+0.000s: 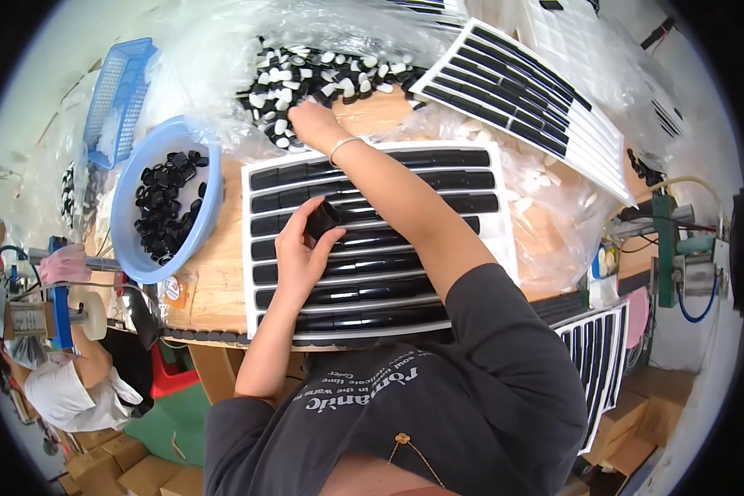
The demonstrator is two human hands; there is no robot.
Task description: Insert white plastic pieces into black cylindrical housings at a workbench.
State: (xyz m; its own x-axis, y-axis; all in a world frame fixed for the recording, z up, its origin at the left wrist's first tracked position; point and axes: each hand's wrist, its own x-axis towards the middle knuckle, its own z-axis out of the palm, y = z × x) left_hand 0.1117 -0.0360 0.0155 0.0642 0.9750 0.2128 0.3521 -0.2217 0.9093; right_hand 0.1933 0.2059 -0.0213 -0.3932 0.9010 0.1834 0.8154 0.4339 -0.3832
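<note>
My left hand (299, 248) holds a small black cap (321, 218) above a white tray (504, 223) whose grooved rows are filled with black caps. My right hand (312, 122) reaches far forward, with a thin bracelet on the wrist. Its fingers rest in a pile of black and white small parts (306, 78) lying on clear plastic sheeting. Whether those fingers hold a part cannot be seen.
A blue round basin (125, 207) with black caps sits at the left, a blue mesh basket (120, 87) behind it. A second filled white tray (520, 91) leans at the back right. Another tray (599, 360) stands at the lower right. Cardboard boxes lie on the floor.
</note>
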